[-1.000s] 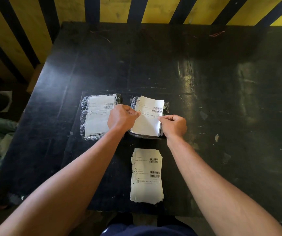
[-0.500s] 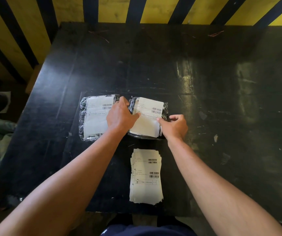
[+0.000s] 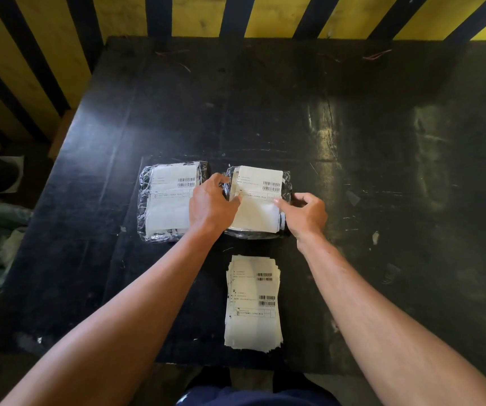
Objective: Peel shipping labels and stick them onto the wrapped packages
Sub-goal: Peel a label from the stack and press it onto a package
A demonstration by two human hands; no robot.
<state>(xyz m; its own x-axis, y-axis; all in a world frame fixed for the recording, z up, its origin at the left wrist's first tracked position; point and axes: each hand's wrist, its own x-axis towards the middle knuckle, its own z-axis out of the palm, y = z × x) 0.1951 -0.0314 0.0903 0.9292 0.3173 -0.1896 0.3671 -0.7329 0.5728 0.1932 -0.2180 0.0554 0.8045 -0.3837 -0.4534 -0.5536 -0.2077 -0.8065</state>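
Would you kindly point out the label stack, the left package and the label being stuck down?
label stack (image 3: 253, 306), head view, on the top sheet's middle.
left package (image 3: 145, 200), head view, on its clear wrap at the left edge.
label being stuck down (image 3: 260, 177), head view, on its upper half.

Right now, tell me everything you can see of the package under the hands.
The right package is a flat dark bundle in crinkled clear wrap, lying on the black table beside a labelled twin. A white barcode label covers most of its top. The left hand and right hand touch the label's side edges.
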